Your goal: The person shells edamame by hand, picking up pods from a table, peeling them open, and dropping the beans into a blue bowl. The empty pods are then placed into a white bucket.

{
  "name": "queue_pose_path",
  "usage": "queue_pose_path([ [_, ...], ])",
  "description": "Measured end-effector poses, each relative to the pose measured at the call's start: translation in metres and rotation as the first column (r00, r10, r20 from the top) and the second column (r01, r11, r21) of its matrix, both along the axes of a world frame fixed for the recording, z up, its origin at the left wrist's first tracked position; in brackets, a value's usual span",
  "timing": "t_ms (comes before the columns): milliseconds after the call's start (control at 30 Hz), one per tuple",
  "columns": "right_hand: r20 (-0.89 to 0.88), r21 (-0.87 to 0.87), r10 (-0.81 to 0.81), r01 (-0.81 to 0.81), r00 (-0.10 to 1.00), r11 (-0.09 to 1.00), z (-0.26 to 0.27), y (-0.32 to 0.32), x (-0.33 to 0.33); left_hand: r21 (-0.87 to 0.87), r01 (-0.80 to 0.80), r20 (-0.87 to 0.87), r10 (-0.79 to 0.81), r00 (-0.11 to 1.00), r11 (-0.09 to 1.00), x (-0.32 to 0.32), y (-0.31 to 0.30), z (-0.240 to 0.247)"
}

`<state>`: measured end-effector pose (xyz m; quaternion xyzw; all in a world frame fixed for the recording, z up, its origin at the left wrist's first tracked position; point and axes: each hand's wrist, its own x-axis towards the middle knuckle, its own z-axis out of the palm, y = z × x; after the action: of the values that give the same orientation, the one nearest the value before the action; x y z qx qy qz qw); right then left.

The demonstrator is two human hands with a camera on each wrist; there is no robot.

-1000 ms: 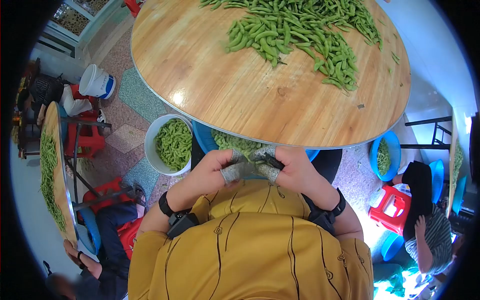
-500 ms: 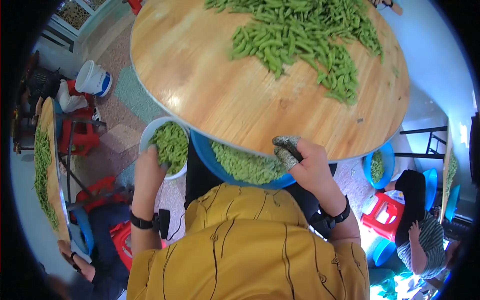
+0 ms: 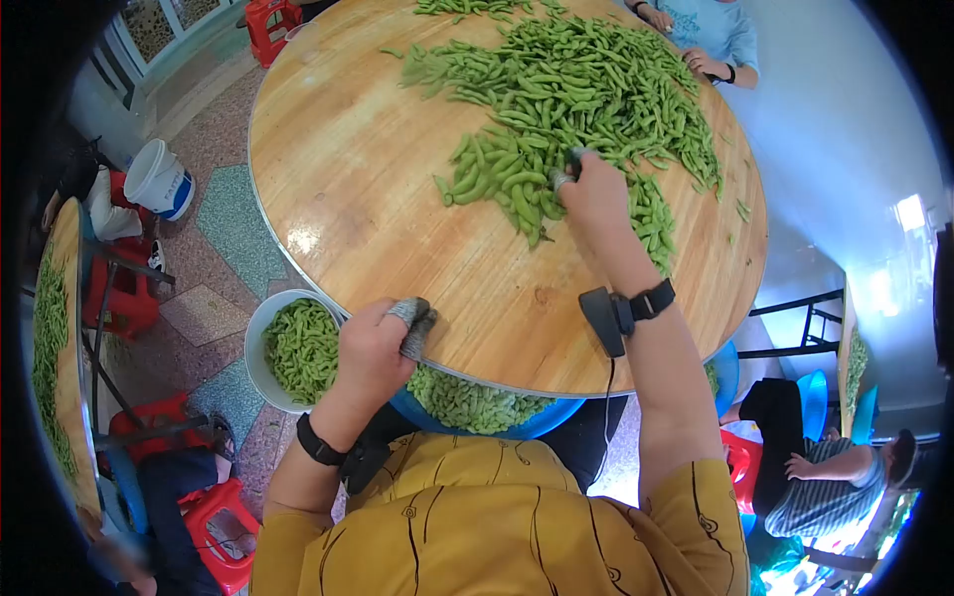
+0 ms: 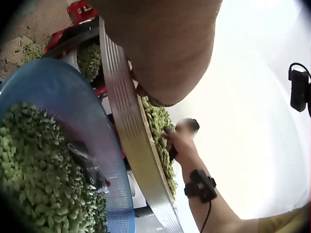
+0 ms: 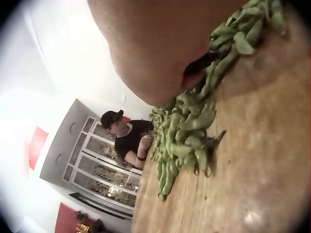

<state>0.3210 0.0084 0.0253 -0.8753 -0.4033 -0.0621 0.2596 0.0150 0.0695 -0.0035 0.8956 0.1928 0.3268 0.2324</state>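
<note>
On the round wooden table (image 3: 338, 189) lies a large heap of green soybean pods (image 3: 596, 89). My right hand (image 3: 601, 204) reaches over the table, its covered fingertips among the near pods. In the right wrist view, the palm hides most of those fingers; I cannot tell whether they pinch a pod. Nearer my body, the left hand (image 3: 373, 348) rests by the table's front edge, its fingers loosely bent and no pod showing between them. Grey covers wrap fingers of both hands. Below the edge, a blue plastic basket (image 4: 48, 80) holds light green shelled beans (image 4: 39, 184).
A white bucket (image 3: 254, 343) full of green pods stands left of the basket. Across the table sits a person in light blue (image 3: 711, 35); another in black (image 5: 131, 141) appears in the right wrist view. Red stools (image 3: 221, 536), another white bucket (image 3: 159, 179) and other tables stand around.
Both hands were together over the basket; then the left dipped to the bucket and the right rose. Now the right has reached the heap, and the left has moved to the table edge.
</note>
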Motion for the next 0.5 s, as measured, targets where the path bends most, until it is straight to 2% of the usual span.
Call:
queue_pose_path([
  [33, -0.091, -0.134, -0.044, 0.031, 0.995, 0.99, 0.0, 0.006, -0.001, -0.031, 0.023, 0.017, -0.022, 1.0, 0.999, 0.002, -0.002, 0.0],
  [67, -0.042, -0.15, 0.013, -0.019, 0.999, 0.988, -0.001, 0.003, -0.006, -0.063, 0.012, 0.006, -0.012, 1.0, 0.998, 0.003, -0.003, 0.001],
  [167, -0.053, -0.164, 0.064, -0.072, 0.997, 0.984, 0.0, -0.012, -0.029, -0.138, 0.009, -0.012, -0.011, 1.0, 0.99, 0.0, -0.004, 0.004],
  [200, -0.069, -0.097, 0.039, -0.046, 0.997, 0.994, 0.003, -0.021, -0.038, -0.139, 0.003, -0.015, -0.005, 1.0, 0.99, 0.002, -0.006, 0.006],
  [233, -0.074, -0.098, 0.043, -0.05, 0.996, 0.994, 0.007, -0.031, -0.049, -0.213, 0.048, 0.005, -0.048, 0.999, 0.976, 0.006, -0.01, 0.008],
  [267, -0.233, 0.011, 0.022, -0.02, 0.972, 1.0, 0.013, -0.041, -0.061, -0.286, 0.095, 0.028, -0.091, 0.995, 0.954, 0.012, -0.016, 0.011],
  [300, -0.386, 0.113, 0.016, 0.031, 0.922, 0.993, 0.017, -0.052, -0.071, -0.288, 0.094, 0.024, -0.091, 0.996, 0.953, 0.018, -0.023, 0.017],
  [333, -0.391, 0.111, 0.013, 0.033, 0.92, 0.993, 0.017, -0.062, -0.081, -0.435, 0.115, 0.009, -0.124, 0.992, 0.893, 0.025, -0.031, 0.025],
  [367, -0.625, 0.144, 0.061, 0.038, 0.778, 0.989, 0.016, -0.072, -0.092, -0.572, 0.129, -0.003, -0.159, 0.987, 0.81, 0.031, -0.039, 0.03],
  [400, -0.808, 0.176, 0.114, 0.052, 0.578, 0.983, 0.014, -0.081, -0.102, -0.574, 0.128, -0.008, -0.162, 0.987, 0.809, 0.038, -0.044, 0.03],
  [433, -0.845, 0.214, 0.168, 0.031, 0.508, 0.976, 0.007, -0.09, -0.111, -0.556, 0.161, -0.025, -0.211, 0.977, 0.816, 0.044, -0.049, 0.029],
  [500, -0.827, 0.221, 0.18, 0.013, 0.533, 0.975, -0.002, -0.104, -0.125, -0.538, 0.195, -0.05, -0.261, 0.964, 0.82, 0.048, -0.053, 0.024],
])
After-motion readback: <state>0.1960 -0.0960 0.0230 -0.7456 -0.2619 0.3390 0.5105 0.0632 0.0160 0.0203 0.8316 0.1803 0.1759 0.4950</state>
